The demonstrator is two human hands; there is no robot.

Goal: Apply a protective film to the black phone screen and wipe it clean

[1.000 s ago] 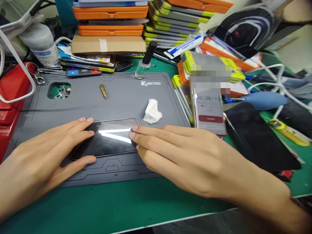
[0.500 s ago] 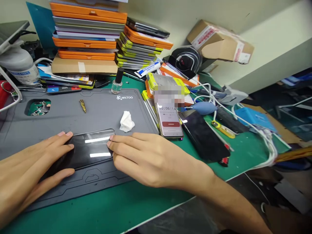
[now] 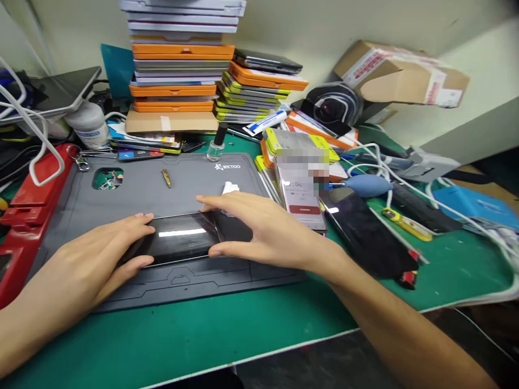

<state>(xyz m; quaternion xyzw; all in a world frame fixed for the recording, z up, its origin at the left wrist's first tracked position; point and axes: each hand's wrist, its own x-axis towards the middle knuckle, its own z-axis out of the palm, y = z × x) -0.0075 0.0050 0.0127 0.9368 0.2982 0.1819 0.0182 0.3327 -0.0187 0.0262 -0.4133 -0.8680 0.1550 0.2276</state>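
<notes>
A black smartphone [image 3: 180, 246] lies glass up on the grey work mat [image 3: 133, 197], with a bright lamp reflection across it. My left hand [image 3: 97, 254] grips its left end, fingers along the far edge and thumb along the near edge. Around the right end arches my right hand [image 3: 259, 232], its thumb at the near edge and fingers at the far edge; the palm stands off the glass. Dark shadow under that palm hides where the phone ends. Behind the right fingers, a crumpled white wipe [image 3: 230, 187] is partly covered.
Brass bits [image 3: 166, 178] and a small glass bottle [image 3: 216, 145] stand toward the mat's back. On the right are a lit phone [image 3: 300, 197], a dark phone [image 3: 368, 232], a blue air blower [image 3: 368, 185] and a yellow cutter [image 3: 407, 224]. Stacked cases [image 3: 182, 51] rise behind.
My right hand has gone from bunched fingertips on the phone's right end to a wide span across its edges. The left hand keeps its hold. The view has shifted left.
</notes>
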